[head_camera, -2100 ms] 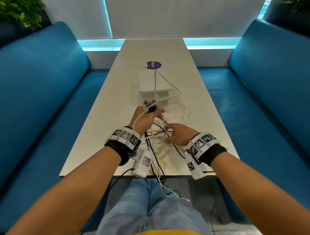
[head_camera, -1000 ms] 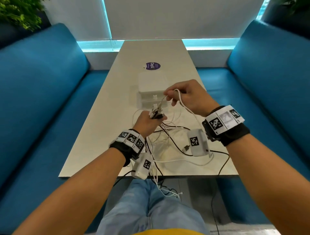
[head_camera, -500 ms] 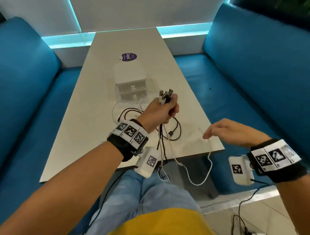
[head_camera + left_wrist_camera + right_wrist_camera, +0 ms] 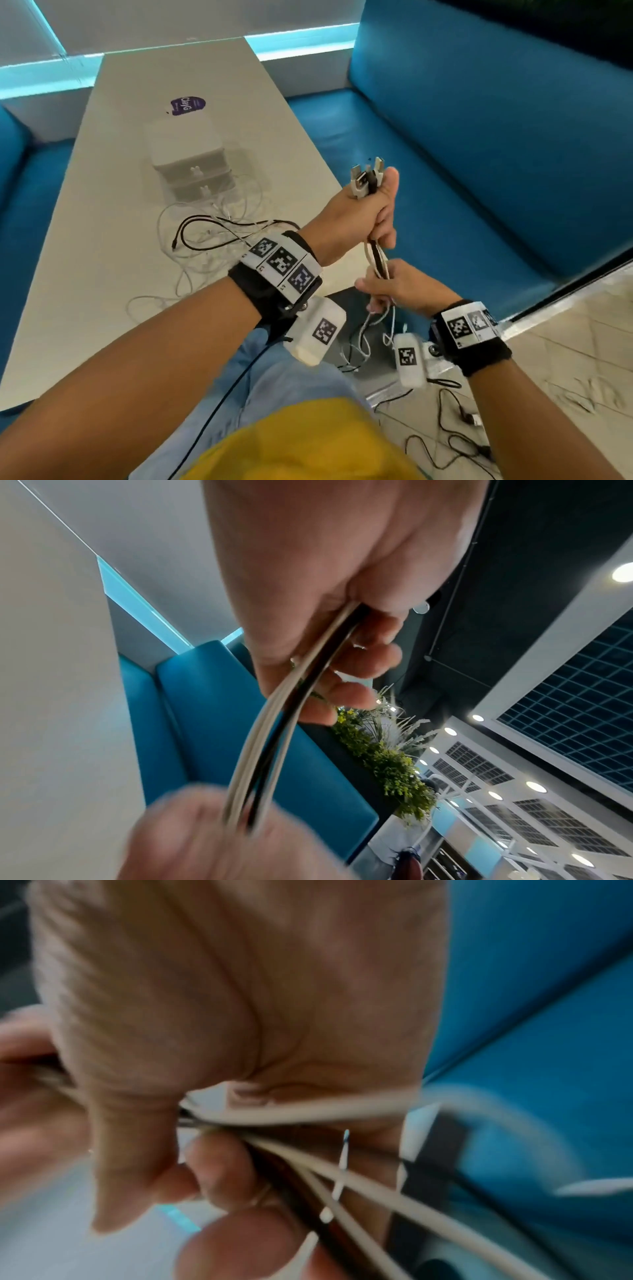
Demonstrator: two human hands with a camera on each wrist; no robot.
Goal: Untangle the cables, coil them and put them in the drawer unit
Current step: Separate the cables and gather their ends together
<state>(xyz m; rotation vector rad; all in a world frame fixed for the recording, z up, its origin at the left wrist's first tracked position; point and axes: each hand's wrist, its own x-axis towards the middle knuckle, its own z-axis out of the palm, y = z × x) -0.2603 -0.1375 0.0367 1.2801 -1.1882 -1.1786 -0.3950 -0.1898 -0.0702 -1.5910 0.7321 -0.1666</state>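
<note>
My left hand is raised off the table's right edge and grips a bundle of white and black cables, their USB plugs sticking up out of the fist. Just below it my right hand grips the same bundle; loose ends dangle beneath. The left wrist view shows the cables running from my left hand down into the right. In the blurred right wrist view my right hand pinches the strands. More tangled cables lie on the table before the white drawer unit, both drawers closed.
The long pale table carries a purple sticker behind the drawer unit. Blue sofas flank both sides. Black cables lie on the tiled floor at lower right.
My left hand has lifted the bundle higher and to the right, past the table edge. My right hand, out to the side half a second ago, has come in and taken hold of the bundle below the left.
</note>
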